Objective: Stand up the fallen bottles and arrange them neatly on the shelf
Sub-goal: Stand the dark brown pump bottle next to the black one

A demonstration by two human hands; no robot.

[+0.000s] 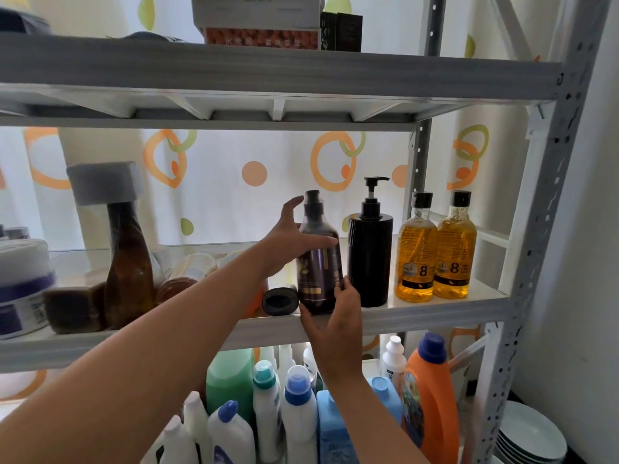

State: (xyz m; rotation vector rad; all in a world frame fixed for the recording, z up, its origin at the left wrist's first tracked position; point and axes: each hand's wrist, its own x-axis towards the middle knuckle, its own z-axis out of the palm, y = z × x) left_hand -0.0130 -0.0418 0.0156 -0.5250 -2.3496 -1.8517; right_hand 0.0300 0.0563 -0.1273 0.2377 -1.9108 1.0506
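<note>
At the left edge of the frame a white tub [20, 283] with a purple band stands on the middle shelf [435, 313], beside a brown spongy block [75, 308] and a tall amber bottle [129, 262] topped by a broad grey cap. Behind the left forearm, clear and orange-tinted fallen bottles [187, 272] lie on their sides, and one round black cap [280, 300] faces the camera. Just right of it, at centre frame, the dark purple bottle [320, 262] stands near the shelf's front edge; it is glossy, round-shouldered, with a gold-printed label and a black pump top. The left hand [291, 242] grasps its upper body, fingers curled on it, and the right hand [338, 316] grips its base from below and in front. Next come a matte black ribbed pump dispenser [370, 259] and two clear bottles [435, 259] of yellow liquid with black caps, touching each other. On the shelf below, white, blue and green plastic detergent bottles crowd beside an orange jug [432, 396].
</note>
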